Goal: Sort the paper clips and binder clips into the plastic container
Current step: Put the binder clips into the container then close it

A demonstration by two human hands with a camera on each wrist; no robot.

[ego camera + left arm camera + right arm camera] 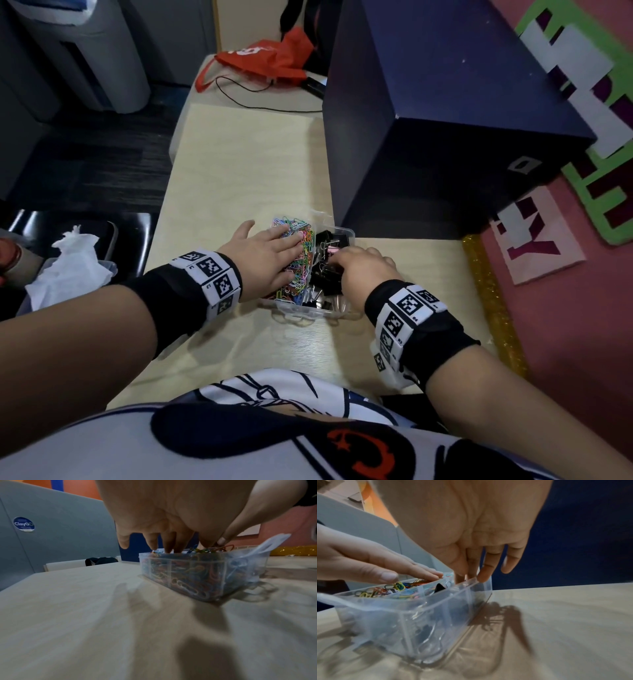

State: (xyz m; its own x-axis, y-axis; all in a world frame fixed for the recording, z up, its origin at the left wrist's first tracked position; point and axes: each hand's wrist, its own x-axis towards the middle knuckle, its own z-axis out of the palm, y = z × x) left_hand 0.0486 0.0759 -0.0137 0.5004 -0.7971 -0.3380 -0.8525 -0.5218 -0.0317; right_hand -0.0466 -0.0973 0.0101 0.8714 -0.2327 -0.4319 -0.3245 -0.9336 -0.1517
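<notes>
A clear plastic container (301, 310) stands on the pale table near me. Its left compartment is heaped with coloured paper clips (306, 233), and black binder clips (329, 240) fill the right one. My left hand (291, 240) lies flat on the paper clips with straight fingers (419, 570), pressing them down. My right hand (339, 262) arches over the binder clips. Its thumb and forefinger (460, 573) dip behind the container's far rim, so whatever they hold is hidden. The other fingers hang straight, the middle one touching the rim.
A tall dark blue box (445, 137) stands just beyond and right of the container. A red bag (267, 58) and a black cable (246, 92) lie at the table's far end. A gold glitter strip (493, 301) edges the right side. White tissue (68, 267) sits off the left edge.
</notes>
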